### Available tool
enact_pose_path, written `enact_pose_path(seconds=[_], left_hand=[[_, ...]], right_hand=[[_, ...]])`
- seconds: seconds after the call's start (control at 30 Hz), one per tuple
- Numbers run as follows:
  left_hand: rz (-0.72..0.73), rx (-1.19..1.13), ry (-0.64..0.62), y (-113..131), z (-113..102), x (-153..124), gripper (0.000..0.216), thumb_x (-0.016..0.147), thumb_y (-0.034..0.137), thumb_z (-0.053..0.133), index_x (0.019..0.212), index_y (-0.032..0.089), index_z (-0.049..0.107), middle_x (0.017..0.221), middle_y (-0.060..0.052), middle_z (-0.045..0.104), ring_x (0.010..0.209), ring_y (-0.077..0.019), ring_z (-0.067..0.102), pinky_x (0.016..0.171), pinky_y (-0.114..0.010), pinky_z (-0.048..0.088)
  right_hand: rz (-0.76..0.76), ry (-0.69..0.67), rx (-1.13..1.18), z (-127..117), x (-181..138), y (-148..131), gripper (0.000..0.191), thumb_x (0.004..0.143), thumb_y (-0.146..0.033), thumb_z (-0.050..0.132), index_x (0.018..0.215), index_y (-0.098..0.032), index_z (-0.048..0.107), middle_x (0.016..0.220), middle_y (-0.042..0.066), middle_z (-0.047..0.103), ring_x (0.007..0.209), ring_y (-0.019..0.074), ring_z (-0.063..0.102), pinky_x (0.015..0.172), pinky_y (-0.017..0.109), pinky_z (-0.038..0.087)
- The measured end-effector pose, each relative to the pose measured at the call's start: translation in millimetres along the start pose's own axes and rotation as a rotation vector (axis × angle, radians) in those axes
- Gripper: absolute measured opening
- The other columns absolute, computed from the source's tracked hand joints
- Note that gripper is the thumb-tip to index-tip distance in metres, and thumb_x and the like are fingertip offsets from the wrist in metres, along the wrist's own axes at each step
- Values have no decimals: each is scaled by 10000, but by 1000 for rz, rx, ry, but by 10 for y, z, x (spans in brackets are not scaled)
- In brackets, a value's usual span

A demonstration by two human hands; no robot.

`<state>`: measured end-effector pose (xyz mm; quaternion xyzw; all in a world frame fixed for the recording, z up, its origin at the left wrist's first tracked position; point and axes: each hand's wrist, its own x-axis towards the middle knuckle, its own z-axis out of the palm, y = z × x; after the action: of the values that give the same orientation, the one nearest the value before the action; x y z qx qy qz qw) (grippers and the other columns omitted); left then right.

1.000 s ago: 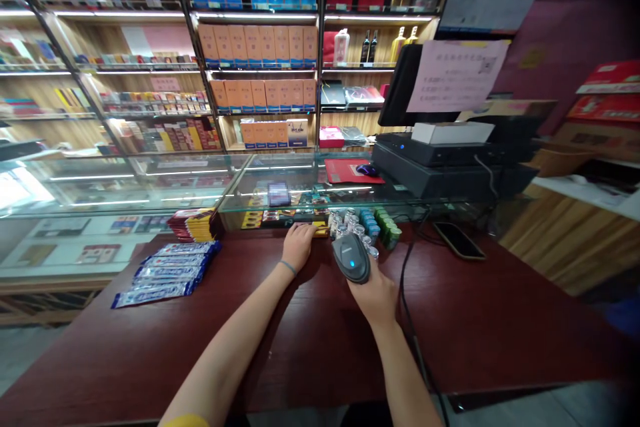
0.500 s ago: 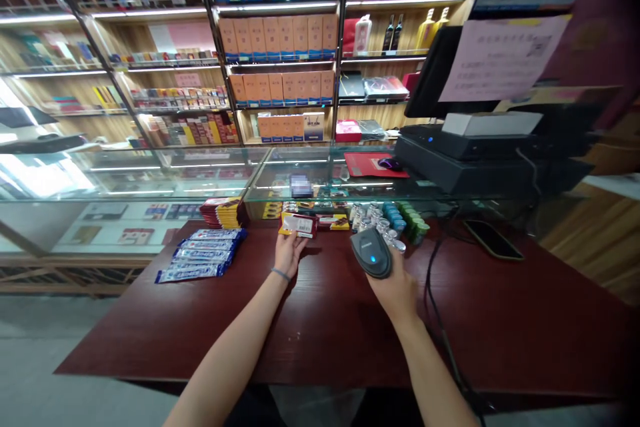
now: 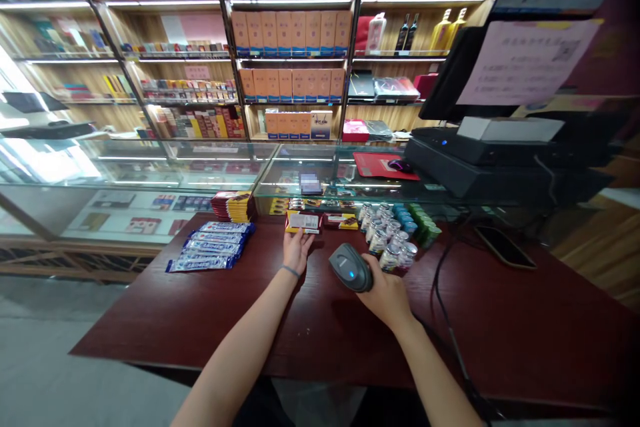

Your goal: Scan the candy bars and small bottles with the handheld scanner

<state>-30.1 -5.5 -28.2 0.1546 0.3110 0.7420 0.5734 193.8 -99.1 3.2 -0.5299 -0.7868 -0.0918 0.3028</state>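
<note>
My left hand (image 3: 297, 252) grips the near edge of a snack pack (image 3: 303, 221) in red and yellow wrapping, its white barcode label facing me. Beside it a similar red and yellow pack (image 3: 341, 221) lies on the dark red desk. My right hand (image 3: 387, 290) is wrapped round a grey barcode scanner (image 3: 351, 268) with a blue light, held over the desk and pointing left and forward. Just beyond the right hand stand several small cans (image 3: 391, 256), with blue cans (image 3: 405, 219) and green cans (image 3: 425, 229) alongside.
Blue and white snack sleeves (image 3: 213, 246) lie fanned out at the left, before a stack of red and yellow packs (image 3: 233, 205). A black cable (image 3: 437, 273) crosses the desk on the right, near a phone (image 3: 505, 246). Behind runs a glass counter (image 3: 280, 177) with a monitor (image 3: 445, 73).
My right hand has brought the scanner left and a little nearer to me, so more of the cans show. The left hand still holds the pack. The view has shifted slightly.
</note>
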Motion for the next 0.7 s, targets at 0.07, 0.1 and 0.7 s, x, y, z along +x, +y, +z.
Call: enact_pose_path(seconds=[0.07,0.1,0.7], left_hand=[[3,15,-2,0,0,-5,264,845,158,650,1063,237,523,1015,-21,682,885,-121,684,956,-421,534],[9,27,-8,0,2,-11,265,849,169,650,1069,242,522,1050,-28,680,927,-130,684,965,-422,529],[5,16,18,-8,-12,6,300,816,173,685,1053,242,514,1015,-13,683,872,-120,686,946,-408,534]], right_hand=[[-8,-24,6,-4,3,-7,476,721,-258,573,1192,-207,526,732,15,732,595,229,697,524,266,388],[-10,-41,6,-8,6,-7,432,719,-262,572,1147,-213,542,723,14,729,601,229,698,524,263,380],[-5,30,20,-6,13,-4,355,748,-285,562,1092,-197,567,685,17,710,565,215,682,514,259,364]])
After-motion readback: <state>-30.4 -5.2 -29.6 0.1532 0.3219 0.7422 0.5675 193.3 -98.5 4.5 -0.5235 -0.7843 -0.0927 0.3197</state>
